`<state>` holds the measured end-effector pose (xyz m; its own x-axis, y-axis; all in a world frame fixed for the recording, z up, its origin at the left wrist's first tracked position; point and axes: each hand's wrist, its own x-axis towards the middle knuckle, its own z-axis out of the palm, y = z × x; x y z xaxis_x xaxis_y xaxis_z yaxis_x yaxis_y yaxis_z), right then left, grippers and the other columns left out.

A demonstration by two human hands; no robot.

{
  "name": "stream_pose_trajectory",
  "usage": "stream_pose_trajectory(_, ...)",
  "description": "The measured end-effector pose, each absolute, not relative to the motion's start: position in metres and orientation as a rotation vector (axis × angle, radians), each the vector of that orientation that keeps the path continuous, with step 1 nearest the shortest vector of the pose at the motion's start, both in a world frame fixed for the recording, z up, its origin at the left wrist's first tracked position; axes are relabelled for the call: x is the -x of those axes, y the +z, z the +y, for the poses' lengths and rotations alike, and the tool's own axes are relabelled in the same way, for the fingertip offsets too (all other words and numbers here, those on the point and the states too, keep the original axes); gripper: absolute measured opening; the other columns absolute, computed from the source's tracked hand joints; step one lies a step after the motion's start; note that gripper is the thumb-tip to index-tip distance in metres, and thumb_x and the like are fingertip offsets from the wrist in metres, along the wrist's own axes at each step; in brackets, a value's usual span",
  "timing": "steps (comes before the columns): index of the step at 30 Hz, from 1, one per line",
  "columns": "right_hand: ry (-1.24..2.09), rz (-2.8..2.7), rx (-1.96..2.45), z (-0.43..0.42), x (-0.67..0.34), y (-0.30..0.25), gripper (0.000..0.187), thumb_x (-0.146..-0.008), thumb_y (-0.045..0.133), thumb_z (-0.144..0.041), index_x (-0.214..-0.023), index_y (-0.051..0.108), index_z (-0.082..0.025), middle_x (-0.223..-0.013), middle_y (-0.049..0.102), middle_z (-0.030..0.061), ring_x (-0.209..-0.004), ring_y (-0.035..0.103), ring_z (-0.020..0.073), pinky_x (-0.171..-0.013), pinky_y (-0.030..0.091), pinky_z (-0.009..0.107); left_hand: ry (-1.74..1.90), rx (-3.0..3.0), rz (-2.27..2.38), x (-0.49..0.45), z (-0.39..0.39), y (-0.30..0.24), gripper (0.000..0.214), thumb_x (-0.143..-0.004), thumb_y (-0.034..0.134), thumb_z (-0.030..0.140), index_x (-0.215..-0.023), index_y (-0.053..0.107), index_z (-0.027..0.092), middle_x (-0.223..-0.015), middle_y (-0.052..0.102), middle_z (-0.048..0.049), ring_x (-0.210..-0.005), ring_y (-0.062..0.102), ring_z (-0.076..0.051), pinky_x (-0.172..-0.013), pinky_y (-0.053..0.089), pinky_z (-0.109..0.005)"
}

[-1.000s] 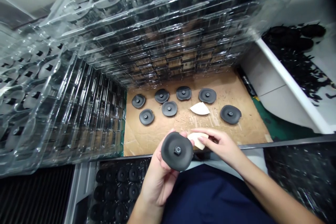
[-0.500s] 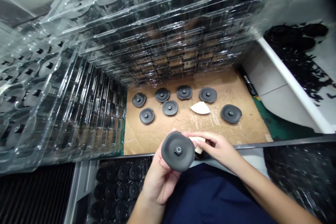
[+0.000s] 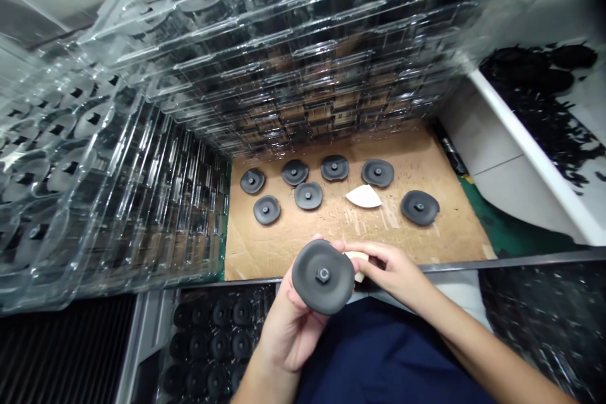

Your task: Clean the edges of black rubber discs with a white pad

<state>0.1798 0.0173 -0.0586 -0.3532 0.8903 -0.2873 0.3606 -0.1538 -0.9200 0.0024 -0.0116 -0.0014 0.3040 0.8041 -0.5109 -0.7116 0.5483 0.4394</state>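
Note:
My left hand (image 3: 291,334) is closed around the edge of a dark grey round disc (image 3: 315,293) with a small square hub at its centre, its hub face turned up toward me. At the disc's right edge, my right hand (image 3: 386,268) pinches a small cream-coloured pad (image 3: 360,258), partly hidden by the fingers and the disc. Whether the pad touches the disc I cannot tell. Beyond my hands, several similar discs (image 3: 308,196) lie hub up on a brown cardboard sheet (image 3: 331,227). Among them rests a white leaf-shaped piece (image 3: 363,196).
Tall stacks of clear plastic trays (image 3: 303,69) rise behind and at the left. A white bin (image 3: 534,132) with black parts stands at the right. Below the bench edge, a black tray (image 3: 208,328) holds several round parts. A dark tube (image 3: 449,148) lies beside the bin.
The view has shifted slightly. Both hands stay close together at the disc, and the cream pad now sits a little further behind the right fingers.

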Motion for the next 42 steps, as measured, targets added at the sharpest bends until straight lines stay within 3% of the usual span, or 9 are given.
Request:
stream_pose_trajectory(4, 1.516, -1.666, 1.41, 0.017, -0.18, -0.059, 0.029, -0.085, 0.05, -0.033, -0.104, 0.068, -0.02, -0.1, 0.07, 0.0074, -0.087, 0.064, 0.023, -0.077, 0.052, 0.038, 0.988, -0.13, 0.792, -0.004, -0.01, 0.002, 0.059, -0.055, 0.078, 0.043, -0.111, 0.063, 0.027, -0.121, 0.062, -0.0046, -0.11, 0.057, -0.026, -0.089, 0.049, -0.033)
stream_pose_trajectory(10, 1.52, -1.674, 1.416, 0.016, -0.18, -0.062, 0.03, -0.084, 0.051, -0.032, -0.105, 0.068, -0.02, -0.099, 0.071, 0.0066, -0.073, 0.064, 0.0198, -0.068, 0.053, 0.035, 0.978, -0.126, 0.815, -0.004, -0.01, 0.004, 0.063, -0.054, 0.079, 0.042, -0.112, 0.061, 0.026, -0.122, 0.061, -0.006, -0.112, 0.056, -0.027, -0.089, 0.049, -0.035)
stream_pose_trajectory(17, 1.531, -1.666, 1.403, 0.017, -0.179, -0.062, 0.032, -0.085, 0.049, -0.033, -0.105, 0.068, -0.017, -0.104, 0.07, 0.0084, -0.084, 0.065, 0.0219, -0.072, 0.054, 0.035, 1.011, -0.11, 0.771, -0.004, -0.011, 0.001, 0.056, -0.054, 0.08, 0.04, -0.107, 0.066, 0.028, -0.115, 0.066, -0.0033, -0.108, 0.059, -0.024, -0.09, 0.047, -0.031)
stream_pose_trajectory(25, 1.51, -1.668, 1.427, 0.015, -0.178, -0.061, 0.032, -0.085, 0.05, -0.034, -0.106, 0.068, -0.018, -0.101, 0.071, 0.0072, -0.072, 0.065, 0.0198, -0.065, 0.053, 0.032, 1.012, -0.126, 0.77, -0.004, -0.013, 0.0, 0.059, -0.054, 0.08, 0.039, -0.109, 0.064, 0.028, -0.116, 0.064, -0.0044, -0.106, 0.06, -0.025, -0.089, 0.049, -0.033)
stream_pose_trajectory(29, 1.495, -1.675, 1.429, 0.014, -0.178, -0.064, 0.032, -0.085, 0.049, -0.033, -0.105, 0.068, -0.019, -0.105, 0.07, 0.007, -0.076, 0.065, 0.0204, -0.067, 0.053, 0.032, 1.022, -0.117, 0.755, -0.006, -0.012, 0.002, 0.055, -0.053, 0.081, 0.038, -0.105, 0.066, 0.028, -0.111, 0.067, -0.0026, -0.098, 0.064, -0.022, -0.081, 0.051, -0.028)
stream_pose_trajectory(42, 1.5, -1.684, 1.42, 0.014, -0.176, -0.066, 0.032, -0.083, 0.048, -0.032, -0.102, 0.07, -0.018, -0.092, 0.071, 0.0083, -0.088, 0.065, 0.0244, -0.079, 0.053, 0.037, 1.043, -0.122, 0.689, -0.006, -0.012, -0.003, 0.054, -0.053, 0.082, 0.032, -0.105, 0.067, 0.027, -0.108, 0.07, -0.0029, -0.093, 0.067, -0.021, -0.082, 0.051, -0.028)
